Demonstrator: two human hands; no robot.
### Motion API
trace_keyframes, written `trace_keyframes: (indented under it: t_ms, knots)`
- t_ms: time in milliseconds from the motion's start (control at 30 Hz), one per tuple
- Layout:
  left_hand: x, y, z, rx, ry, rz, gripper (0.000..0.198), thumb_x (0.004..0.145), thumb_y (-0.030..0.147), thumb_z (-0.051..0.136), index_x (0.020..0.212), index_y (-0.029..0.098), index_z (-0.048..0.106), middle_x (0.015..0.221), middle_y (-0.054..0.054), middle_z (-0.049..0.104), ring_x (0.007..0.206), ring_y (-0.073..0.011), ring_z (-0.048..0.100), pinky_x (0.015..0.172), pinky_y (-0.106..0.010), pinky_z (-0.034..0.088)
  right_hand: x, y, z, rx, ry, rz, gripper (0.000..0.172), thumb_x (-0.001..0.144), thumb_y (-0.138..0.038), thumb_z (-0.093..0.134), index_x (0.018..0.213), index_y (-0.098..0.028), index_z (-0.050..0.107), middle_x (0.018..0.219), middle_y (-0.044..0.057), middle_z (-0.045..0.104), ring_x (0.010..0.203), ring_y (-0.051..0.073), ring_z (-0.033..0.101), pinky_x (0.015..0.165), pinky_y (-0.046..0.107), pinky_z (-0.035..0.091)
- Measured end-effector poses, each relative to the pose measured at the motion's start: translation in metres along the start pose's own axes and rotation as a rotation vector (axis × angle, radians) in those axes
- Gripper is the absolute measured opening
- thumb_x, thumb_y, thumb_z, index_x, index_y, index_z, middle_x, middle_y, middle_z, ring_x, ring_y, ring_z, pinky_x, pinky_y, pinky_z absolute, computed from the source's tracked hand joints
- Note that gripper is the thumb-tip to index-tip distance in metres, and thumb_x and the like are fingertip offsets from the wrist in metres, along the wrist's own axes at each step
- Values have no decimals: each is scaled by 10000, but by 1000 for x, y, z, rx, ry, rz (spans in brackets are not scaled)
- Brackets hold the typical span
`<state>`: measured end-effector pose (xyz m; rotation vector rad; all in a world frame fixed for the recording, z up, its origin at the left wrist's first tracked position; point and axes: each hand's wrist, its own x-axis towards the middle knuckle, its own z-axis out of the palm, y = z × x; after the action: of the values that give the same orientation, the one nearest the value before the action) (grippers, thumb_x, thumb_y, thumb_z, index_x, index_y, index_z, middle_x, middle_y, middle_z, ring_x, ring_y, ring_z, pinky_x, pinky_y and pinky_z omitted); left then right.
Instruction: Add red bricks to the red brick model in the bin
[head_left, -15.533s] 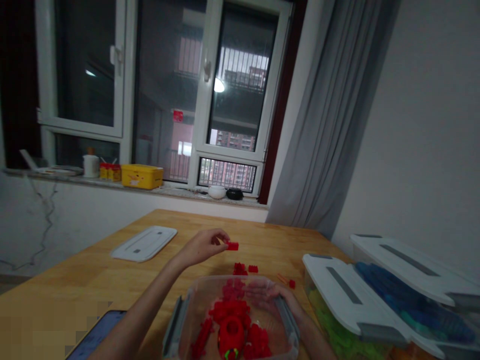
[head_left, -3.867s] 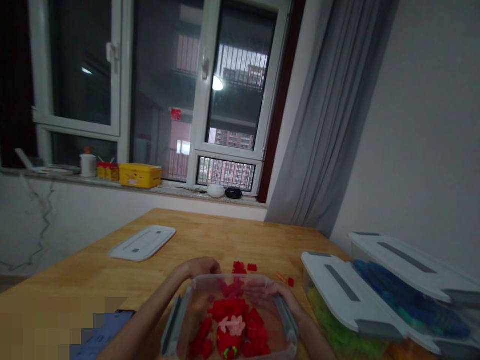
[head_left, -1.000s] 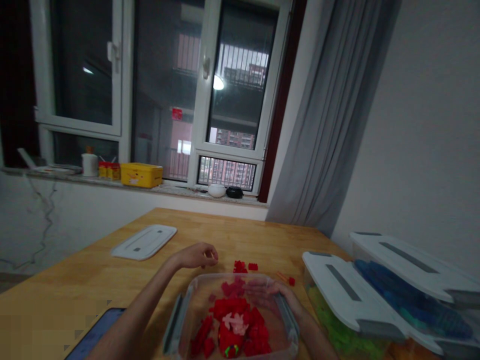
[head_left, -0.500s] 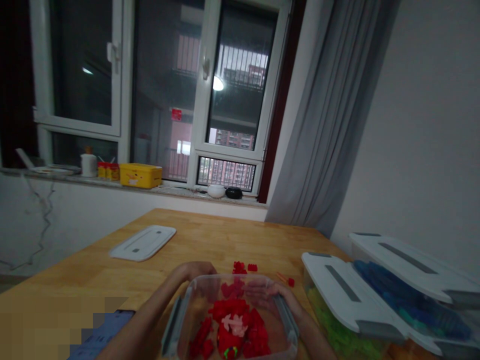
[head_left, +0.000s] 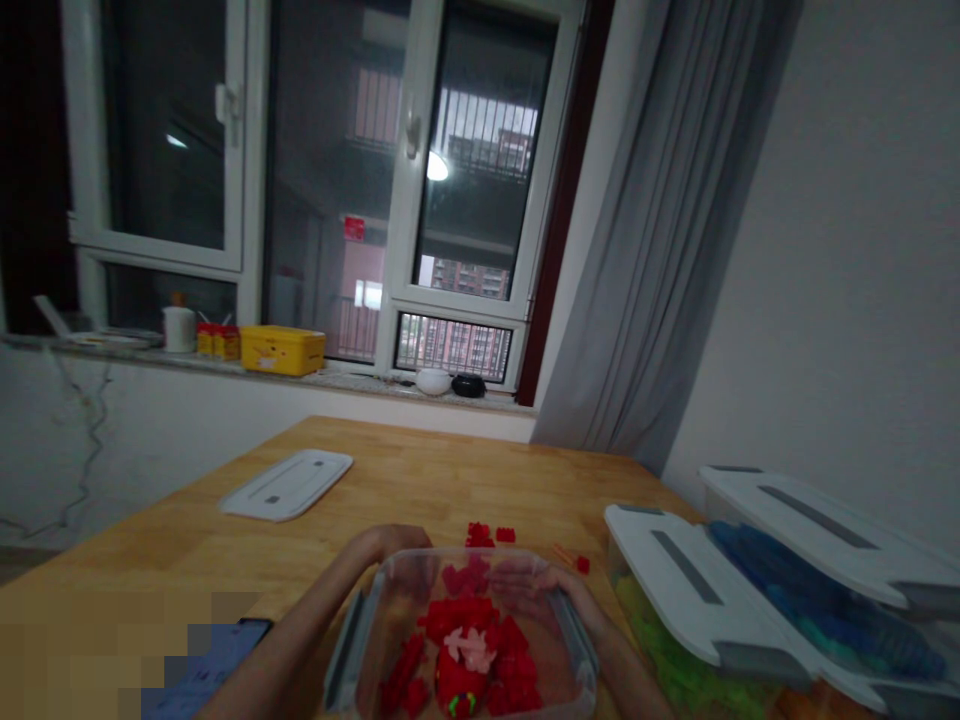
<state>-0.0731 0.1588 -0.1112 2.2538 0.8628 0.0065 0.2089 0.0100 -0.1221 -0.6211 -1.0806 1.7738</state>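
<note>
Red toy bricks (head_left: 517, 668) lie inside and beyond the clear bin (head_left: 576, 640); the right hand (head_left: 559, 579), fingers spread, braces its far-right corner, likely steadying it; behind its far-left, the left hand (head_left: 397, 540) hides any grip.

The left hand (head_left: 405, 548) is hazy, partly hidden behind the clear box (head_left: 555, 672). Its arm (head_left: 296, 630) covers some of the phone (head_left: 201, 668).

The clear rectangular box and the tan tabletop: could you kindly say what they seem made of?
Clear rectangular box: probably smooth plastic, since small red pieces show through it. Tan tabletop: likely wood with low sheen, judging by its streaky grain.
</note>
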Motion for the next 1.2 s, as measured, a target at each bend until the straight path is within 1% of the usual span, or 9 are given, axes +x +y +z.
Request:
trace_keyframes:
  t_ms: [167,333,433,500,700,800,1000,1100,1200]
  knots:
    - [-3,3,-1,-21,-62,-61,259,475,409,780,636,222,704,589,-5,672,590,-192,544,609,-334,478,-2,-2,4,9,-25,2,328,617,-212,555,864,-188,769,961,102,783,1108,286,667,1102,464,366]
    - [-5,7,-4,-41,-59,-70,233,491,374,753,669,226,722,664,-10,729,624,-203,583,616,-318,482,-4,-10,17,-18,-20,-14,331,592,-234,557,848,-205,765,1000,100,781,1137,300,648,1069,447,410]
    - [-12,14,-9,8,-23,-26,210,510,291,719,708,229,749,716,1,765,658,-199,614,635,-291,479,-3,-9,16,-16,-17,18,316,591,-247,564,831,-195,763,994,102,782,1121,310,654,1057,459,424]
    - [-18,20,-14,43,15,2,247,535,257,676,761,215,766,748,5,779,678,-191,632,643,-270,476,-2,-7,13,-15,-23,28,322,599,-240,561,844,-191,765,990,98,782,1112,306,659,1053,463,428]
    - [-37,39,-32,104,185,-10,260,605,251,627,815,184,765,800,-10,789,745,-175,671,664,-232,476,1,-6,9,-48,-2,-22,387,591,-222,536,890,-179,779,1001,89,786,1053,278,685,1045,420,447]
    - [-48,51,-42,117,257,-19,255,637,285,663,844,171,757,823,-28,790,765,-178,683,655,-225,474,2,-5,7,-58,-25,-13,426,594,-215,526,936,-168,776,1033,91,782,1072,283,679,1062,438,432]
    - [-72,82,-55,142,360,24,309,714,422,698,877,163,736,813,-38,765,750,-178,676,632,-225,460,2,-2,3,-42,-40,-13,394,607,-218,534,925,-184,765,1018,102,780,1123,289,661,1067,463,414]
    - [-81,104,-53,161,380,72,304,743,426,687,899,170,733,806,-30,751,749,-176,672,628,-227,455,1,-1,1,-22,-23,-5,387,616,-225,541,927,-177,767,1021,107,777,1160,286,643,1086,455,395]
    - [-85,130,-44,194,352,126,296,767,414,676,926,173,739,814,-31,752,747,-176,675,628,-230,456,2,0,-2,-25,-26,-7,379,622,-218,548,924,-173,774,1013,106,778,1150,279,650,1106,445,376]
